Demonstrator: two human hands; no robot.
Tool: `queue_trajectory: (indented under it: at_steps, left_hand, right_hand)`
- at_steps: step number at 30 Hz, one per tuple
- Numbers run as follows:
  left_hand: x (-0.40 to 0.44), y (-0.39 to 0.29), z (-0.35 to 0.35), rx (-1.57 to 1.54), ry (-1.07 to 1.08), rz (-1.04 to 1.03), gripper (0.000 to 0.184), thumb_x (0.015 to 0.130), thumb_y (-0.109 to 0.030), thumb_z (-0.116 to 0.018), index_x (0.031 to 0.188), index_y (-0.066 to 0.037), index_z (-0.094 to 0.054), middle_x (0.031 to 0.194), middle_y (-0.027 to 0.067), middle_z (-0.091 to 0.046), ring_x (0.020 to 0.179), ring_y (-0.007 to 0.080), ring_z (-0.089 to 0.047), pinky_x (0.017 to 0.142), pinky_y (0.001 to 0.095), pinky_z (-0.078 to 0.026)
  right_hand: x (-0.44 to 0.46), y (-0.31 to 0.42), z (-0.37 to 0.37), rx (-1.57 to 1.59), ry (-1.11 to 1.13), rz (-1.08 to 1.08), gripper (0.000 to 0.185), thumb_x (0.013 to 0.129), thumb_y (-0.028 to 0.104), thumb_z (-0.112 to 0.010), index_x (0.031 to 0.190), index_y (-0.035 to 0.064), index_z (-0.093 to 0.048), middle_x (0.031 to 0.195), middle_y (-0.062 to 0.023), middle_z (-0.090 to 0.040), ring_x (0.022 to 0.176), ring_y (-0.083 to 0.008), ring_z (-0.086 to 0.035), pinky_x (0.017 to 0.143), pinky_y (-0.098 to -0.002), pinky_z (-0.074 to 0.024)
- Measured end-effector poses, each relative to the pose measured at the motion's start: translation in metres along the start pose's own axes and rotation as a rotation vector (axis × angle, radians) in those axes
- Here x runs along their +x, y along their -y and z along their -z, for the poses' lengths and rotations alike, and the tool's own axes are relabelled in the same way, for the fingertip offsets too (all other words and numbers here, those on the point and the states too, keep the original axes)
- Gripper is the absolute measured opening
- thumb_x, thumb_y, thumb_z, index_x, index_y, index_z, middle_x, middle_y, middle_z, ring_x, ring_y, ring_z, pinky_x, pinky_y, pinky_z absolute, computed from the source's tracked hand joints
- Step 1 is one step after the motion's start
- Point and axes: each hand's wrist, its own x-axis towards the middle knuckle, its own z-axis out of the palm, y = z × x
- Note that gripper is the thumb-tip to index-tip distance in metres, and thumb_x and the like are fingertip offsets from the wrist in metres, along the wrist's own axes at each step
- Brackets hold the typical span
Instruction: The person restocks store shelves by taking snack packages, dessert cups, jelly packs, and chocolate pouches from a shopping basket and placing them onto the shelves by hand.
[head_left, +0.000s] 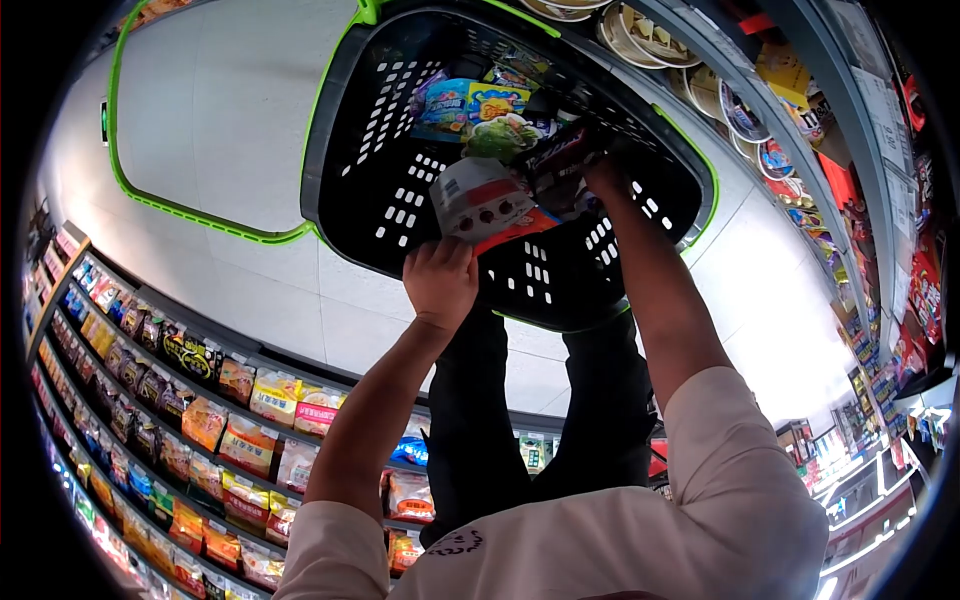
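L hand (pixel 440 280) is curled at white-red pkt's (pixel 482 198) near edge, R hand (pixel 604 178) set by dark pkt (pixel 560 150); grips can't be told. Basket (pixel 318 185) shd be steadied.

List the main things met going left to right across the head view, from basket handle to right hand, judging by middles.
Handle → left hand → yellow packet in the basket → right hand.

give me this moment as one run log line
left hand: touching white-and-red packet; right hand: inside basket, at dark packet, grip unclear; basket: black, more packets inside; handle: green, swung left
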Motion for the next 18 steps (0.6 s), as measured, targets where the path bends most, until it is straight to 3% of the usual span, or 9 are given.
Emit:
queue_trajectory:
  at_steps: [4, 9, 13, 18]
  left_hand:
    - [-0.003, 0.000, -0.006, 0.019, -0.010, -0.004, 0.011, 0.071, -0.014, -0.067, 0.078, -0.011, -0.060, 0.083, 0.0018, -0.064, 0.078, 0.0225, -0.061, 0.067, 0.0355, -0.044]
    - [-0.003, -0.004, -0.004, 0.031, -0.019, 0.003, 0.009, 0.072, -0.015, -0.066, 0.078, -0.011, -0.060, 0.084, 0.0013, -0.064, 0.078, 0.0220, -0.060, 0.067, 0.0352, -0.044]
    - [-0.004, -0.006, -0.003, 0.030, -0.028, 0.003, 0.009, 0.073, -0.016, -0.067, 0.077, -0.012, -0.060, 0.083, 0.0010, -0.064, 0.079, 0.0214, -0.060, 0.067, 0.0350, -0.043]
    - [-0.007, -0.009, -0.001, 0.055, 0.025, 0.024, 0.009, 0.075, -0.018, -0.066, 0.076, -0.012, -0.059, 0.083, 0.0006, -0.063, 0.079, 0.0211, -0.060, 0.068, 0.0351, -0.043]
  right_hand:
    - [-0.026, 0.030, 0.001, -0.005, -0.061, -0.023, 0.048, 0.086, 0.044, -0.051, 0.120, 0.0102, -0.057, 0.121, -0.0172, -0.058, 0.110, -0.0362, -0.057, 0.091, -0.0446, -0.0466]
    - [-0.037, 0.022, -0.004, 0.061, -0.128, 0.029, 0.055, 0.087, 0.043, -0.050, 0.133, 0.0145, -0.042, 0.121, -0.0178, -0.058, 0.108, -0.0356, -0.058, 0.089, -0.0460, -0.0472]
    - [-0.046, 0.006, -0.005, 0.085, -0.136, 0.200, 0.049, 0.085, 0.039, -0.053, 0.125, 0.0107, -0.050, 0.115, -0.0187, -0.060, 0.106, -0.0369, -0.058, 0.087, -0.0458, -0.0473]
    - [-0.055, -0.008, -0.010, 0.098, -0.095, 0.183, 0.052, 0.083, 0.037, -0.056, 0.127, 0.0113, -0.047, 0.111, -0.0181, -0.062, 0.102, -0.0359, -0.060, 0.085, -0.0450, -0.0483]
